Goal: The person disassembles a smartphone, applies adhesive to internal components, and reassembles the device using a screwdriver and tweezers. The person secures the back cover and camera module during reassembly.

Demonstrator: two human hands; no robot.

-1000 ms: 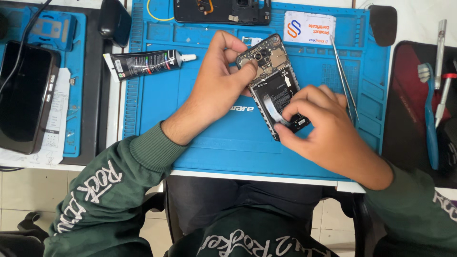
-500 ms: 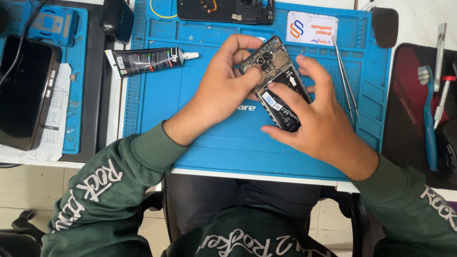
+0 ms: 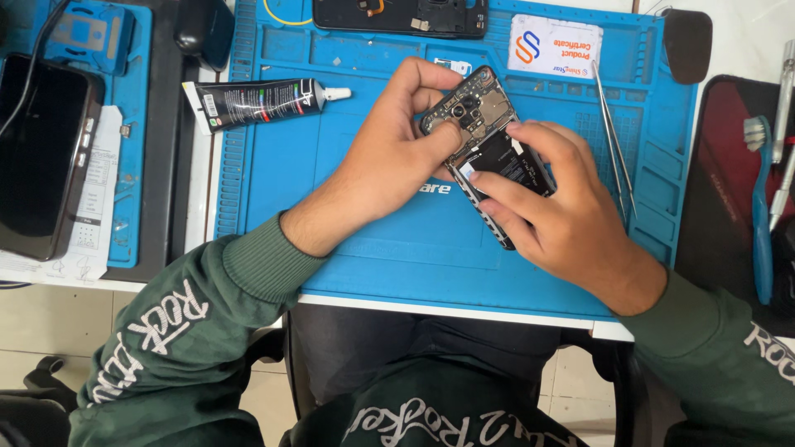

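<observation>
Both hands grip the opened phone (image 3: 489,145) above the blue mat (image 3: 348,232); the right hand (image 3: 555,215) has slid its fingertips up onto the battery, the left hand (image 3: 397,157) now pinching the camera end

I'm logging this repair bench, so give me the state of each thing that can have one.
Opened phone: back cover off, insides bared, tilted, held in both hands.
Left hand: gripping the phone's top end.
Right hand: holding its lower end.
Glue tube: lying flat, nozzle on.
Tweezers: lying on the blue mat.
Second phone: screen dark, lying flat.
</observation>
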